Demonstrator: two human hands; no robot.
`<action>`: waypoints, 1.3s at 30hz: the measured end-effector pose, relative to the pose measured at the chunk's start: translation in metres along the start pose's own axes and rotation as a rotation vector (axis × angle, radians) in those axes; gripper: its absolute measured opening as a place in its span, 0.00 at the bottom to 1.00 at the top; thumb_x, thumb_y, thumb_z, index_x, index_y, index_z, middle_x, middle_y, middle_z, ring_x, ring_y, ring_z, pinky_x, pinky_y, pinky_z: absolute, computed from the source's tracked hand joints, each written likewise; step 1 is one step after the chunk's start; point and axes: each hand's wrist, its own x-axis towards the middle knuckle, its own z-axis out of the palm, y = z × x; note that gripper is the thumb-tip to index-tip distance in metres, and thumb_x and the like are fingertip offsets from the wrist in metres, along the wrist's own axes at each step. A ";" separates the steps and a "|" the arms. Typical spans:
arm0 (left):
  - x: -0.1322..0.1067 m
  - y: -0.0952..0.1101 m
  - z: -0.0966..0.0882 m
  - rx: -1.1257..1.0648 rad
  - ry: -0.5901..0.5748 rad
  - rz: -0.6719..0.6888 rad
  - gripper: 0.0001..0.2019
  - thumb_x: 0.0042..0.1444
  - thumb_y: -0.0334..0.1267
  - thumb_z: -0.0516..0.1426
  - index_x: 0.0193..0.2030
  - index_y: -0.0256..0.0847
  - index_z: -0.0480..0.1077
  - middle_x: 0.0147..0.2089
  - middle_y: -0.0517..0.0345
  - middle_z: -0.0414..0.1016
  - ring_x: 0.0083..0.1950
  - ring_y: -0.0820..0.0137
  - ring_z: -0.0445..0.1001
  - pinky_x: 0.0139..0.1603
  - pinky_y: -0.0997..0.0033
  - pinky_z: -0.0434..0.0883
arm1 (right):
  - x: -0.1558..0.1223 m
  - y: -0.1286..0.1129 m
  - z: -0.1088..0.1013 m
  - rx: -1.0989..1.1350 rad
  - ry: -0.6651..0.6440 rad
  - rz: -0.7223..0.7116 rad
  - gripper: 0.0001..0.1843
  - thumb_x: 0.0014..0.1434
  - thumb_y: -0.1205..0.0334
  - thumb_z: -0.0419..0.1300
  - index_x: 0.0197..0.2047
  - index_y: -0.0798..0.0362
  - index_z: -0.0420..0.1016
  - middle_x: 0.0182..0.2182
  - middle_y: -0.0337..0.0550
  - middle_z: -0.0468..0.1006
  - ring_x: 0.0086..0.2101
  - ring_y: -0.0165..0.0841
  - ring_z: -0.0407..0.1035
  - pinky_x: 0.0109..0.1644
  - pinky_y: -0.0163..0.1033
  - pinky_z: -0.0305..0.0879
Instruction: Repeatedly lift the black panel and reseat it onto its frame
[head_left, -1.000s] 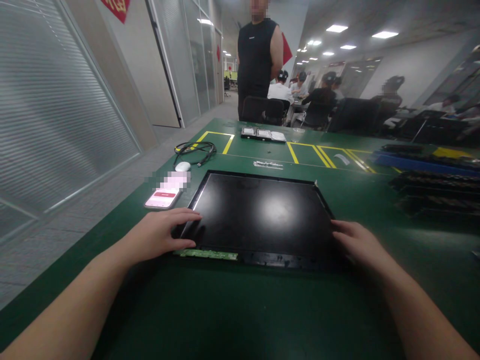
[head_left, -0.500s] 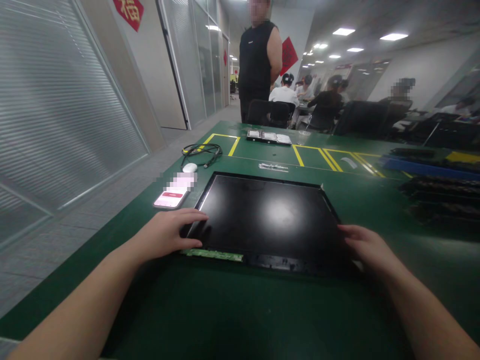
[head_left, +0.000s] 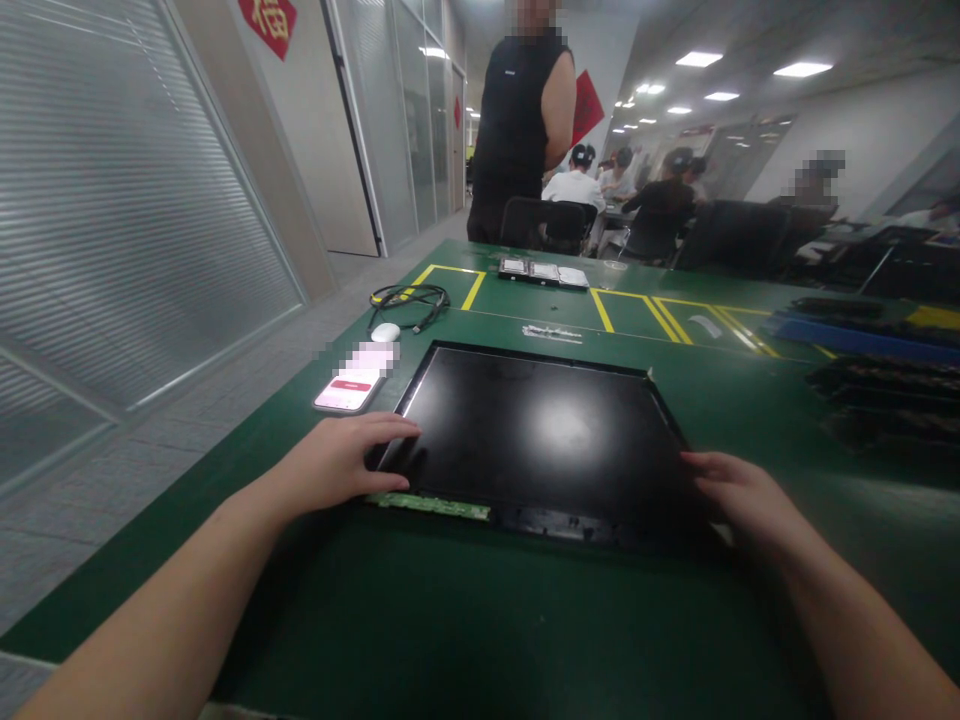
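Observation:
A black LCD screen panel (head_left: pixel 540 425) lies face up in front of me, its dark surface reflecting a bright spot. Along its near edge runs a narrow green circuit board (head_left: pixel 435 506), at the left part. My left hand (head_left: pixel 349 455) grips the panel's left edge, with thumb and fingertips spread over the near left corner. At the right edge, my right hand (head_left: pixel 739 490) has its fingers closed on the side of the frame. Its lower fingers are partly hidden in shadow.
A phone (head_left: pixel 352 385), a white mouse (head_left: pixel 386 333) and a coiled black cable (head_left: pixel 412 303) lie at the left of the green table (head_left: pixel 480 630). Drives (head_left: pixel 544 273) sit at the far edge. Dark parts (head_left: pixel 885 390) are stacked right. A person (head_left: pixel 521 125) stands beyond.
The view has shifted slightly, so the table items appear a little to the right. Both hands stay on the panel's edges. The standing person has leaned or shifted a little.

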 end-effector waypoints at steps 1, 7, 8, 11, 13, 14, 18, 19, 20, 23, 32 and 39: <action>0.000 -0.001 0.001 -0.001 0.004 0.003 0.32 0.52 0.58 0.63 0.62 0.49 0.74 0.64 0.52 0.77 0.60 0.51 0.77 0.60 0.56 0.71 | 0.000 0.001 0.000 0.003 -0.002 0.019 0.22 0.48 0.68 0.61 0.48 0.50 0.82 0.24 0.44 0.79 0.27 0.40 0.76 0.29 0.42 0.72; 0.003 -0.011 0.008 -0.033 0.116 0.006 0.25 0.66 0.55 0.50 0.60 0.42 0.75 0.63 0.48 0.76 0.62 0.54 0.74 0.64 0.54 0.69 | -0.001 -0.001 0.000 -0.026 -0.010 0.049 0.23 0.48 0.68 0.61 0.50 0.51 0.80 0.27 0.44 0.80 0.30 0.39 0.77 0.31 0.41 0.73; 0.003 -0.013 0.009 -0.031 0.131 -0.003 0.25 0.67 0.53 0.49 0.59 0.41 0.76 0.64 0.46 0.75 0.63 0.54 0.73 0.65 0.53 0.68 | -0.002 -0.002 0.000 -0.025 -0.008 0.048 0.23 0.48 0.67 0.62 0.50 0.51 0.80 0.28 0.44 0.80 0.30 0.39 0.77 0.31 0.41 0.73; 0.005 -0.016 0.011 0.004 0.133 -0.056 0.25 0.66 0.52 0.48 0.57 0.40 0.77 0.65 0.43 0.73 0.65 0.51 0.71 0.67 0.50 0.66 | -0.004 -0.006 0.000 -0.030 0.006 0.063 0.22 0.49 0.65 0.63 0.50 0.52 0.80 0.31 0.47 0.81 0.30 0.39 0.77 0.31 0.42 0.73; 0.005 -0.016 0.012 0.035 0.121 -0.095 0.25 0.65 0.51 0.47 0.56 0.40 0.78 0.66 0.43 0.72 0.66 0.51 0.70 0.67 0.51 0.66 | -0.005 -0.008 0.000 -0.055 0.018 0.074 0.22 0.49 0.64 0.63 0.50 0.52 0.80 0.32 0.48 0.82 0.30 0.39 0.76 0.31 0.42 0.72; 0.005 -0.016 0.012 0.052 0.113 -0.114 0.25 0.65 0.50 0.47 0.56 0.40 0.78 0.66 0.43 0.72 0.66 0.51 0.70 0.67 0.51 0.66 | -0.005 -0.009 -0.001 -0.070 0.021 0.073 0.22 0.49 0.63 0.64 0.50 0.53 0.80 0.32 0.49 0.82 0.30 0.40 0.76 0.31 0.42 0.72; 0.006 -0.013 0.011 0.117 0.070 -0.160 0.26 0.65 0.48 0.46 0.58 0.39 0.77 0.67 0.41 0.71 0.67 0.50 0.69 0.67 0.50 0.66 | -0.005 -0.010 -0.003 -0.124 0.019 0.034 0.22 0.49 0.63 0.64 0.49 0.53 0.81 0.32 0.48 0.82 0.30 0.39 0.76 0.31 0.40 0.71; 0.006 -0.012 0.011 0.123 0.056 -0.160 0.27 0.65 0.47 0.46 0.59 0.37 0.76 0.68 0.39 0.70 0.67 0.49 0.68 0.67 0.48 0.66 | -0.005 -0.010 -0.003 -0.140 0.016 0.030 0.23 0.48 0.64 0.64 0.49 0.53 0.81 0.31 0.47 0.82 0.30 0.39 0.76 0.31 0.40 0.71; 0.006 -0.011 0.012 0.124 0.047 -0.156 0.27 0.65 0.46 0.45 0.59 0.34 0.76 0.68 0.37 0.69 0.67 0.48 0.68 0.67 0.47 0.66 | -0.004 -0.010 -0.003 -0.153 0.014 0.026 0.23 0.48 0.64 0.64 0.50 0.53 0.82 0.31 0.47 0.82 0.30 0.39 0.76 0.31 0.40 0.71; 0.007 -0.010 0.016 0.113 0.055 -0.130 0.27 0.65 0.42 0.45 0.60 0.32 0.75 0.67 0.35 0.70 0.66 0.47 0.70 0.66 0.48 0.67 | -0.003 -0.010 -0.003 -0.180 0.010 0.019 0.24 0.49 0.64 0.63 0.51 0.54 0.82 0.30 0.47 0.82 0.29 0.38 0.76 0.31 0.40 0.71; 0.010 -0.013 0.028 0.120 0.105 -0.092 0.25 0.65 0.40 0.45 0.60 0.33 0.75 0.65 0.34 0.73 0.64 0.46 0.71 0.65 0.47 0.68 | 0.001 -0.004 -0.004 -0.167 0.041 -0.022 0.21 0.47 0.63 0.65 0.47 0.53 0.83 0.27 0.44 0.81 0.27 0.38 0.75 0.30 0.40 0.71; 0.014 -0.014 0.026 0.069 0.138 -0.124 0.24 0.59 0.35 0.48 0.57 0.39 0.77 0.62 0.41 0.76 0.63 0.52 0.73 0.65 0.52 0.68 | 0.003 -0.001 -0.004 -0.099 0.011 0.020 0.19 0.50 0.64 0.64 0.47 0.53 0.83 0.26 0.43 0.81 0.27 0.36 0.76 0.29 0.38 0.71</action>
